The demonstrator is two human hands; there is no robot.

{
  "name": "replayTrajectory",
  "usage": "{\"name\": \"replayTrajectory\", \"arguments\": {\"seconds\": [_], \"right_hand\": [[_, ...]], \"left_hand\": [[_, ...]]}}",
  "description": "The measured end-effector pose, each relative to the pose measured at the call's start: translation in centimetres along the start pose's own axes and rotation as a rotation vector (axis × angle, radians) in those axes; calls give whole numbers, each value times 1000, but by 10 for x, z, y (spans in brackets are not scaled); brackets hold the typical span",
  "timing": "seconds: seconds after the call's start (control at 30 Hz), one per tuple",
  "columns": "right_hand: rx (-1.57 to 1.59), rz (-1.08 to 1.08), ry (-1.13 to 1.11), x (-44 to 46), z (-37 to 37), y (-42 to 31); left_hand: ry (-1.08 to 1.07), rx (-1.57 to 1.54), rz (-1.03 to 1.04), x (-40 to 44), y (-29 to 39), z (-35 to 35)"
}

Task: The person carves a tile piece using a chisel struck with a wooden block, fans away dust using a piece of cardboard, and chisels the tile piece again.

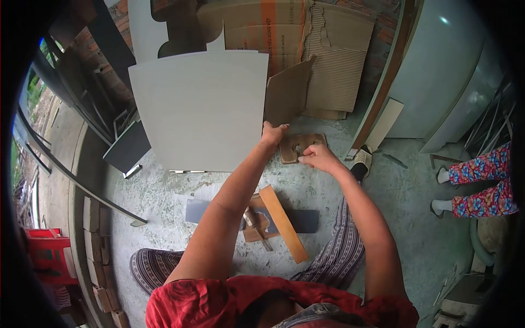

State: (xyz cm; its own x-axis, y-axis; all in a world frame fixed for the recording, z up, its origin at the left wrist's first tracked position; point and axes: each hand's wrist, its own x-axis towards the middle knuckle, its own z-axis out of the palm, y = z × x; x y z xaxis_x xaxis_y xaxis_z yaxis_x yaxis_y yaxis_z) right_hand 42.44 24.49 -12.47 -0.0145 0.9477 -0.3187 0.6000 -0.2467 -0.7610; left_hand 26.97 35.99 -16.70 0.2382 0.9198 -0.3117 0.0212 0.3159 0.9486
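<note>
Person at floor work, both bare arms stretched to the far side. Main item: a shallow brown tray (288,158) on the floor (404,218), just right of the large white panel (202,115). Small metal bits (298,148) sit in it, too small to identify.

Key relation: the brown tray lies between the hands. It's right of and a bit nearer than the left hand (272,134), and to the left and far side of the right hand (321,157). Its long axis runs roughly left to right, slightly longer than deep. Right hand is the closer one, over the right near part of the brown tray, hiding that corner.

Right hand: fingers curled, thumb and forefinger tips close together, pointing left toward the small metal bits. Can't tell if something is pinched between them. Left hand: at the panel's right edge, thumb out to the right, other fingers partly hidden; can't tell if it grips the edge or only rests there.

Brown cardboard (288,93) stands just beyond the left hand. Nearer, between the forearms: a wooden plank (283,223) lying slantwise, a tool (250,218) beside it. Far off right, another person's flowered trousers (481,165).
</note>
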Motion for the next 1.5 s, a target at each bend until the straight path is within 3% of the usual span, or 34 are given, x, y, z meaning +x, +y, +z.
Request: {"name": "replayTrajectory", "arguments": {"seconds": [0.03, 0.13, 0.17, 0.23, 0.27, 0.33, 0.4, 0.5, 0.53, 0.63, 0.8, 0.83, 0.87, 0.9, 1.0, 1.07, 1.1, 1.13, 1.2, 1.3, 1.5], "right_hand": [[-1, -2, -1, 6, -4, -3], [152, 15, 4, 24, -7, -10], [162, -59, 133, 33, -6, -9], [178, -128, 259, 47, -6, -11], [227, -169, 341, 54, -8, -15], [281, -206, 418, 67, -14, -17], [129, -134, 431, 77, -22, -13], [308, -229, 632, 88, -22, 13], [366, -270, 764, 91, -22, 26], [311, -125, 800, 93, -31, 61], [384, -176, 843, 91, -51, 58], [185, -150, 856, 87, -53, 45], [-13, -121, 863, 83, -54, 35], [-14, -110, 866, 82, -54, 27], [-94, 86, 746, 89, -58, 27], [121, 140, 731, 106, -49, 50], [290, -14, 754, 106, -45, 55], [293, -4, 756, 108, -44, 59], [586, -170, 758, 108, -42, 66], [827, -88, 623, 104, -47, 70], [1050, -67, 625, 102, -36, 74]], "left_hand": [[140, 25, -15, 13, -3, 4], [157, 58, -79, 37, -4, 7], [159, 63, -86, 39, -6, 10], [347, 298, 239, 33, -22, 17], [251, 343, 410, 33, -40, 19], [45, 473, 478, 2, -37, 31], [-217, 681, 506, -13, -27, 37], [-345, 700, 552, 1, -21, 39], [-348, 703, 548, 9, -16, 39], [-272, 889, 558, 51, 0, 38], [-137, 1204, 449, 125, 51, 58], [-142, 1201, 450, 132, 58, 63], [-108, 1407, 528, 139, 63, 68], [-76, 1612, 609, 144, 66, 73], [-74, 1722, 687, 161, 69, 86], [-40, 1766, 725, 183, 57, 85], [-22, 1752, 750, 186, 57, 84], [-6, 1736, 771, 187, 54, 83], [-5, 1784, 728, 194, 45, 82], [165, 1889, 853, 202, 40, 79], [180, 1985, 696, 203, 34, 90]]}}
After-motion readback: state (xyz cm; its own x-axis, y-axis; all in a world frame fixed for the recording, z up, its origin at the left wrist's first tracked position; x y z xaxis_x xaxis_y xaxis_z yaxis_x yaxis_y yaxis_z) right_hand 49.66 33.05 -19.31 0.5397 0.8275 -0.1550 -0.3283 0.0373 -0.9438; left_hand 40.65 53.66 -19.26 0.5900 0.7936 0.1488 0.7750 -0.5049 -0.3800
